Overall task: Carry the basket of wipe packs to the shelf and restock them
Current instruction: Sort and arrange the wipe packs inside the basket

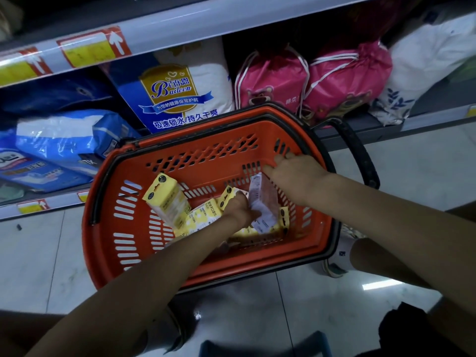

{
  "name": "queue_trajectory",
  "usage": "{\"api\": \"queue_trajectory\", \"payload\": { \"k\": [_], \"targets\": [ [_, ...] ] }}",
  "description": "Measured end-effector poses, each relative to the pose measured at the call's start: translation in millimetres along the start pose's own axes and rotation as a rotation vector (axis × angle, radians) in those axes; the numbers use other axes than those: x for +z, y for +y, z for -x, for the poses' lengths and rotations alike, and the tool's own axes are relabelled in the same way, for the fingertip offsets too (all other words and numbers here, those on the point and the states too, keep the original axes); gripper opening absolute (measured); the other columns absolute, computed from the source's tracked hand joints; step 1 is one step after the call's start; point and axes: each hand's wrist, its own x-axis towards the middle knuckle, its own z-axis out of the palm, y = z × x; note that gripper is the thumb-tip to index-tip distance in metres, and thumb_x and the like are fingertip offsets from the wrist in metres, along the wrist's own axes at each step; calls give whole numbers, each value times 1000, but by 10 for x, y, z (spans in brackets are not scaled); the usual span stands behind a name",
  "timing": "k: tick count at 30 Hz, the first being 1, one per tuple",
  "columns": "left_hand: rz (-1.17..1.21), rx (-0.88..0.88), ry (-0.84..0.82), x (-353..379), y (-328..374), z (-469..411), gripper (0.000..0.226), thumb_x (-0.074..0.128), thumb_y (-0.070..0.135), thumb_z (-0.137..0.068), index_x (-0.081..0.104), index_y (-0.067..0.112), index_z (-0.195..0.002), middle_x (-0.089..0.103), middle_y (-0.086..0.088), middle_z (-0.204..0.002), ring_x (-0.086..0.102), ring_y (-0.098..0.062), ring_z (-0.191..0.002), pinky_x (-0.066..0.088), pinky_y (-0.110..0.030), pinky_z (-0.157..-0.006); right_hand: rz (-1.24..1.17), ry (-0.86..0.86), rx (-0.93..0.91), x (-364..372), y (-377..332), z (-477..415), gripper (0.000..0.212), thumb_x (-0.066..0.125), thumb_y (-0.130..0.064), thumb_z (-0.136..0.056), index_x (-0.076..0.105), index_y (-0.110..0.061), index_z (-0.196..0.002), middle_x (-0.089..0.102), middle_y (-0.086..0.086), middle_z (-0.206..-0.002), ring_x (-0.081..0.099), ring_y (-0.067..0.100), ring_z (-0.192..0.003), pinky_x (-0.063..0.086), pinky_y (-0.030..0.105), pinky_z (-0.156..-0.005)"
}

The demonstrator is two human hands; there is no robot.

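Note:
An orange plastic basket (206, 132) stands on the tiled floor in front of the bottom shelf. Several yellow wipe packs (167, 199) lie inside it, one leaning upright at the left. A pale pink-and-white wipe pack (264, 199) stands tilted near the basket's right side. My left hand (238, 208) reaches in and grips this pack at its lower edge. My right hand (298, 171) rests at the pack's top, one digit touching it and the fingers spread against the basket's far wall.
The basket's black handle (360, 153) hangs to the right. The bottom shelf holds blue diaper packs (64, 143), a blue-and-white Baileen bag (175, 96) and pink drawstring bags (273, 83). An upper shelf edge (180, 24) juts out overhead. My shoe (337, 258) is right of the basket.

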Motion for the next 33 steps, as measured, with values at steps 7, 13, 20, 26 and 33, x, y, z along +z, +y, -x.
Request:
{"api": "queue_trajectory", "payload": {
  "k": [7, 13, 20, 26, 33],
  "targets": [
    [145, -176, -181, -160, -71, 50, 10, 61, 10, -105, 59, 1, -100, 69, -19, -80, 62, -14, -39, 35, -18, -37, -5, -30, -16, -17, -40, 25, 65, 64, -10, -93, 36, -16, -152, 48, 16, -141, 53, 35, -127, 50, 42, -94],
    [227, 18, -172, -426, -11, 181, 17, 57, 16, -108, 65, 8, -96, 70, 0, -62, 63, -4, -46, 42, -19, -46, -74, -106, -9, -76, -69, 42, 60, 62, -16, -96, 38, -18, -151, 48, 14, -142, 50, 34, -130, 50, 42, -97],
    [363, 87, -162, -962, 69, 421, 41, 68, 29, -102, 64, 16, -141, 61, 0, -145, 61, -22, -129, 61, -33, -88, -152, -137, 5, -220, -113, 79, 53, 59, -21, -99, 43, -24, -149, 53, 9, -138, 54, 32, -128, 49, 41, -97],
    [561, 109, -117, -1625, -80, 1184, 30, 64, 20, -96, 71, 11, -125, 77, -16, -116, 73, -34, -110, 60, -37, -87, -233, -122, 37, -400, -210, 102, 42, 54, -19, -100, 49, -24, -141, 60, 3, -128, 61, 28, -116, 47, 39, -84],
    [959, 196, 16, -1772, -285, 1670, 46, 61, 16, -98, 58, 7, -143, 67, -22, -137, 64, -41, -126, 57, -48, -100, -823, -93, 98, -467, -303, 97, 27, 44, -39, -107, 58, -19, -117, 65, 6, -107, 66, 27, -92, 52, 33, -70]
  ]
}}
